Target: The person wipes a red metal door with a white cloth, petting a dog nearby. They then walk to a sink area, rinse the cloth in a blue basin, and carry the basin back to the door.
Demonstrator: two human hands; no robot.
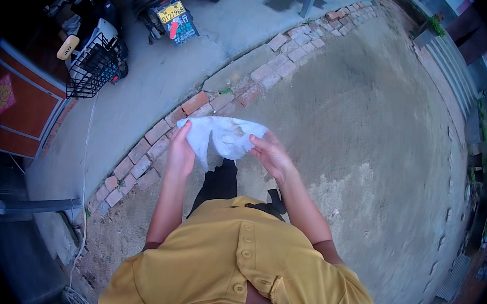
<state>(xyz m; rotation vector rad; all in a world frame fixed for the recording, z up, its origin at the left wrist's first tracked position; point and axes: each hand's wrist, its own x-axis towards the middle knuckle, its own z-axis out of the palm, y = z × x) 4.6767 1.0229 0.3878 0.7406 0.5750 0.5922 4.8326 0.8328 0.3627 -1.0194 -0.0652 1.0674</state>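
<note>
A white cloth (231, 137) is stretched between my two hands in front of my body, above the ground. My left hand (180, 150) pinches its left end, thumb on top. With thumb and fingers, my right hand (269, 154) grips the right end. Brownish stains mark the cloth near its upper right part. One corner hangs down beside my left hand. Below the cloth show a black trouser leg (219, 182) and part of a shoe, mostly hidden.
A brick border (157, 149) runs diagonally between a concrete apron (144, 100) and packed ground (359, 118). Parked scooters (152, 0) stand upper left, one with a black wire basket (92, 69). A metal post (309, 1) rises at the top. A white cable (85, 173) trails at left.
</note>
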